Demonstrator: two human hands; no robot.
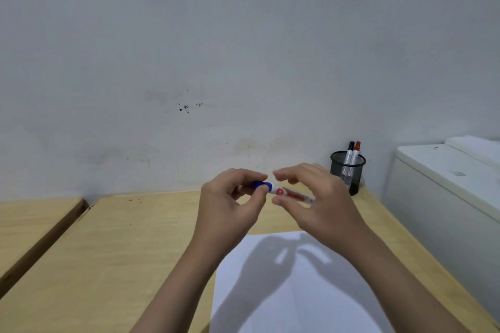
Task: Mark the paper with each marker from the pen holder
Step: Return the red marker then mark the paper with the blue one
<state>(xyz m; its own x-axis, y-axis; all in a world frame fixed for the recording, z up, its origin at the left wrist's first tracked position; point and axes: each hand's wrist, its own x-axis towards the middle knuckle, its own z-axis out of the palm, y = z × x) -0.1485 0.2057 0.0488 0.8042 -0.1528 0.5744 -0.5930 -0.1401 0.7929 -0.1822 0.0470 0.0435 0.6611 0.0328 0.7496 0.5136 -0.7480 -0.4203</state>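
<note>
I hold a blue-capped marker (278,191) level in the air above the far end of the white paper (286,292). My left hand (230,208) pinches its blue cap between thumb and fingers. My right hand (319,197) grips the white barrel, which has a red label. The cap still sits against the barrel. A black mesh pen holder (349,173) stands at the back right of the table, against the wall. In it stand a black-capped marker (349,153) and a red-capped marker (356,152).
The paper lies on a light wooden table (121,251). A second wooden surface (32,222) sits to the left across a dark gap. A white appliance-like box (446,197) stands close on the right. A grey wall rises behind.
</note>
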